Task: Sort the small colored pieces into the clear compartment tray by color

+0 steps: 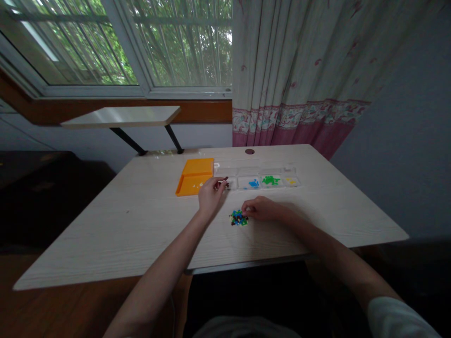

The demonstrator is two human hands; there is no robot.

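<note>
My left hand [210, 193] is closed in a pinch on a small dark brown piece [225, 179], held over the leftmost clear box [232, 184], which has dark brown bits in it. At the right edge of a mixed pile of tiny coloured pieces [238, 218], my right hand [260, 208] has its fingertips pressed together; what they hold is too small to make out. Farther right in the row of clear boxes lie blue pieces [253, 183], green pieces [270, 180] and a few yellow pieces [291, 181]. An open orange box [183, 186] with small pale pieces stands beside my left hand.
The pale wooden table [148, 225] has a round dark cable hole cover [250, 151] near its back edge. A raised white shelf [123, 115] on black legs stands at the back left. Behind are a window [183, 47] and a flowered curtain [282, 70].
</note>
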